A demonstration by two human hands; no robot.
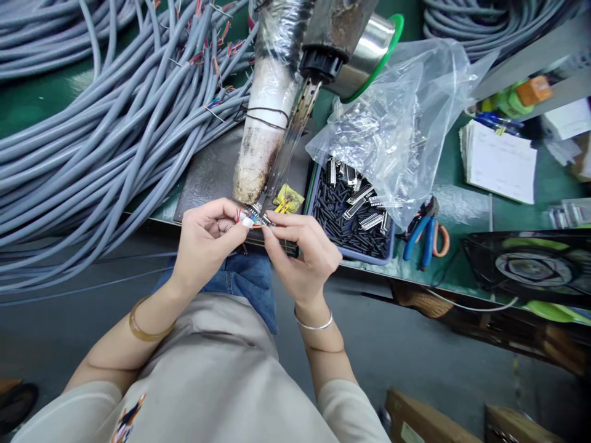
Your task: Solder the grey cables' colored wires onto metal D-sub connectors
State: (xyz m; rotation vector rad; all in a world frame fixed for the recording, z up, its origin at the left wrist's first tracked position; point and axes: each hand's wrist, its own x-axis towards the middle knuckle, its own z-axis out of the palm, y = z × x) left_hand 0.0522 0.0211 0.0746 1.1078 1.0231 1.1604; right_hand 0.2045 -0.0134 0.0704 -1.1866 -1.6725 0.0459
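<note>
My left hand (207,237) is closed, its thumb and index finger pinching thin coloured wires (252,219) close to a small metal connector (255,210). From the other side my right hand (302,246) meets it, fingertips pinched on the ends of the same wires; the exact grip is partly hidden. Just above the fingertips, a soldering iron (300,117) points down at the connector, beside a stained white tube (261,129). A crumpled yellow piece (289,200) lies right behind my right fingers.
Grey cables (115,141) with stripped ends heap at left. A blue bin (390,249) holds black sleeves (332,215) and connectors, with a clear plastic bag (392,123) over it. Cutters (427,237), a paper pad (501,160) and a black fan (530,267) sit at right.
</note>
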